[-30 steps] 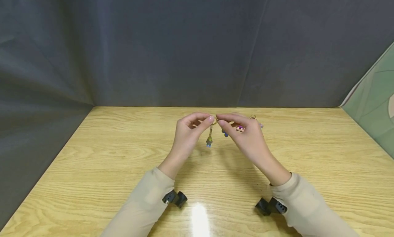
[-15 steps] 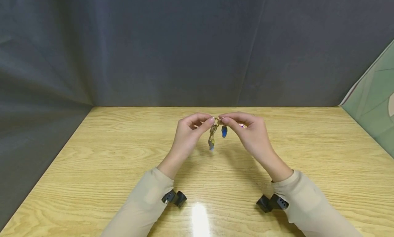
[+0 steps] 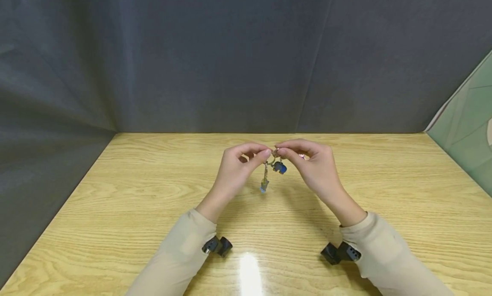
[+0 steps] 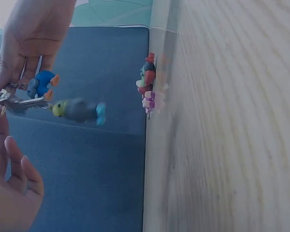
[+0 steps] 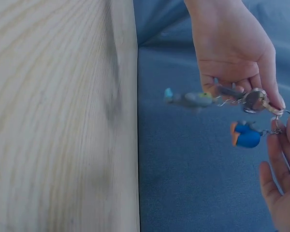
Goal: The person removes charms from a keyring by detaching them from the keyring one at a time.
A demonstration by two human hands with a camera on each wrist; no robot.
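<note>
Our left hand (image 3: 234, 168) and right hand (image 3: 313, 165) meet fingertip to fingertip above the wooden table (image 3: 115, 210), each pinching the key ring (image 3: 273, 156) to steady it. A grey-green charm (image 3: 264, 186) dangles at six o'clock, a blue charm (image 3: 280, 167) beside it. More charms (image 4: 149, 84) lie at the table's twelve o'clock edge. We see no legible writing.

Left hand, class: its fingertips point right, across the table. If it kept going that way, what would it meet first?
Probably the right hand: the left hand pinches the key ring fingertip to fingertip with it, so only the ring and its blue charm lie between. Depth looks matched, though uncertain.
</note>
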